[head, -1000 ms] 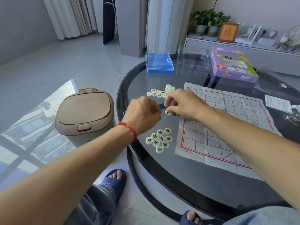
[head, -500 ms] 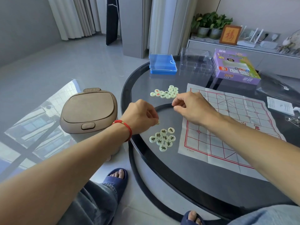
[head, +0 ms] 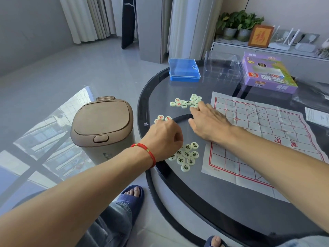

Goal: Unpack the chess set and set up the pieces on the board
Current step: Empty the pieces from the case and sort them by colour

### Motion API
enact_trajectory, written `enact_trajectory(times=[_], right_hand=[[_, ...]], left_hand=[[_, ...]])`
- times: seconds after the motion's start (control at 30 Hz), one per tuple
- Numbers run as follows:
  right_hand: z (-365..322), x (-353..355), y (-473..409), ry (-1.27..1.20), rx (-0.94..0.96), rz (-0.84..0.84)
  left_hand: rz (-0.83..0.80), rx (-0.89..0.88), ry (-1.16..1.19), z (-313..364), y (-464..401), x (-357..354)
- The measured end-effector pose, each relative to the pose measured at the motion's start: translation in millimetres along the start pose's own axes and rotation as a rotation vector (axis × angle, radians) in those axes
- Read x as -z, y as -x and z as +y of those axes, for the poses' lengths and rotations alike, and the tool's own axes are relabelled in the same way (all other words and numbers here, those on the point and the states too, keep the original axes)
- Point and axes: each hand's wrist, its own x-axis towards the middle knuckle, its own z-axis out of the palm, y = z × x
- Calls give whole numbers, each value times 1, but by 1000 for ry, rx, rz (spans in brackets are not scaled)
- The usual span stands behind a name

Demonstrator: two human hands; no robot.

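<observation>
The table (head: 222, 202) is glossy dark glass; the board (head: 267, 139) is creased matt paper; the pieces (head: 187, 154) look like smooth, pale plastic.

- Pale round pieces (head: 187, 156) with black characters lay flat, clustered just beside the left hand (head: 163, 138).
- Mixed pieces (head: 185, 102) lay at the right hand's (head: 208, 122) fingertips.
- The creased paper board (head: 267, 132) lay spread flat under the right forearm.
</observation>
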Motion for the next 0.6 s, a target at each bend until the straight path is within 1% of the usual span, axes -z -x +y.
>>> enact_trajectory(times=[0.17,0.3,0.33,0.43,0.47,0.53,0.6], right_hand=[[7,3,8,-178,90,142],[9,12,17,-314,101,131],[9,13,18,-403,73,119],[6,21,24,-845,-46,-13],[5,24,27,-948,-47,-46],[2,30,34,-1062,-4,-93],[-3,32,39,-1103,33,-126]], left_hand=[[34,26,23,0,0,4],[61,85,63,-2,-4,9],[62,102,75,-2,-5,9],[70,148,131,-4,-7,11],[64,161,168,-4,-8,11],[25,180,295,-4,-9,12],[-14,198,412,-3,-8,13]])
